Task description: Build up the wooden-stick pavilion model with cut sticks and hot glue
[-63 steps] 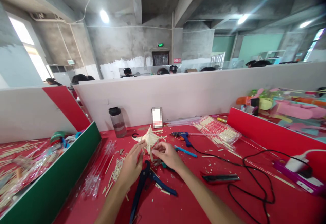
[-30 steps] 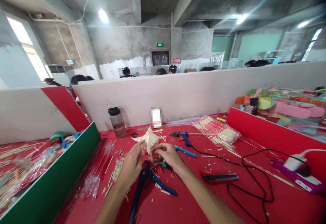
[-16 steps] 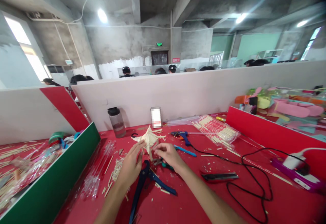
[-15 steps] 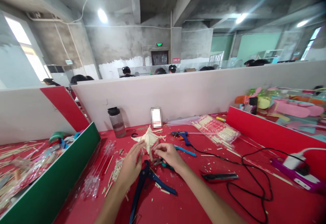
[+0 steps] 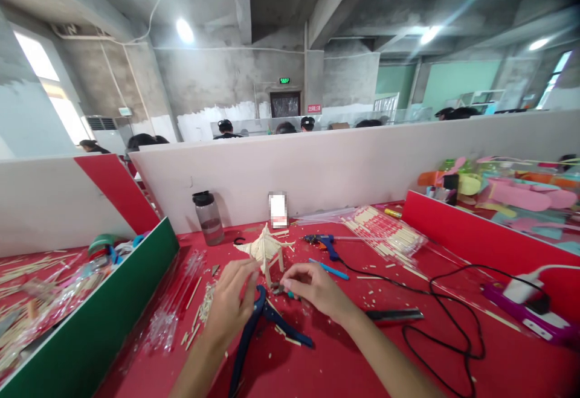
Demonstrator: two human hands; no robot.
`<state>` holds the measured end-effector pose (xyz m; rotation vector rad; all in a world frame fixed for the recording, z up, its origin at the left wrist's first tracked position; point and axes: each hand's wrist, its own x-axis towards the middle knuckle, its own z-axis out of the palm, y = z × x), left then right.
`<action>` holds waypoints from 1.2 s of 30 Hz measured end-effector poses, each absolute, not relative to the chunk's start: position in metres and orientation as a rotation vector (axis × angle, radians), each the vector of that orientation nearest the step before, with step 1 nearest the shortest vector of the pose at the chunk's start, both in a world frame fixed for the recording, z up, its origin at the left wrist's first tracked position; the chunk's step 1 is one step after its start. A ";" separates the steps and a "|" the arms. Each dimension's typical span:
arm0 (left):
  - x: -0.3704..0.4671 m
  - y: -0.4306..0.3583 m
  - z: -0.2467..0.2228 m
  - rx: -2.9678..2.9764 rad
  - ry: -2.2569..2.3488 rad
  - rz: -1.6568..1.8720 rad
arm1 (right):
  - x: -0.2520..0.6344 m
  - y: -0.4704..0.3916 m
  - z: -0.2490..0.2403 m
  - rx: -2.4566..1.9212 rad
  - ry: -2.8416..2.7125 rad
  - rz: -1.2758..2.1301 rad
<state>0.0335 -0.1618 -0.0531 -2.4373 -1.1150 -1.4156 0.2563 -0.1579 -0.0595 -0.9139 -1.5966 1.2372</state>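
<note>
As 2 hands [image 5: 232,294] [image 5: 317,289] flank a stick model [image 5: 263,249], the red sign's lettering [image 5: 314,109] blurs.

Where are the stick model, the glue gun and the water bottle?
Stick model [image 5: 265,248], head view: its sloping top.
Glue gun [image 5: 328,241], head view: its blue body.
Water bottle [image 5: 209,217], head view: its clear side.

We are looking at a small pavilion-like model [image 5: 266,247] built of pale wooden sticks, which is standing upright on the red tabletop [image 5: 326,365]. Its pitched roof is rising to 1 central peak, its corners are flaring outward, and at least 2 straight legs are showing below. Near the front legs, a metal-headed tool [image 5: 277,289] with green on it is lying partly hidden.
</note>
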 end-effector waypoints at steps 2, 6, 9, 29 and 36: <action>0.041 -0.171 -0.049 -2.508 -0.978 -1.359 | 0.256 -0.167 -0.056 -0.900 -1.620 1.191; 0.053 -0.174 -0.053 -2.590 -0.850 -1.307 | 0.254 -0.172 -0.057 -0.884 -1.624 1.171; 0.055 -0.169 -0.060 -2.601 -0.823 -1.327 | 0.256 -0.172 -0.059 -0.889 -1.652 1.191; 0.061 -0.171 -0.071 -2.629 -0.919 -1.221 | 0.274 -0.153 -0.079 -0.957 -1.779 1.092; 0.064 -0.166 -0.070 -2.630 -1.011 -1.448 | 0.274 -0.156 -0.075 -0.972 -1.750 1.040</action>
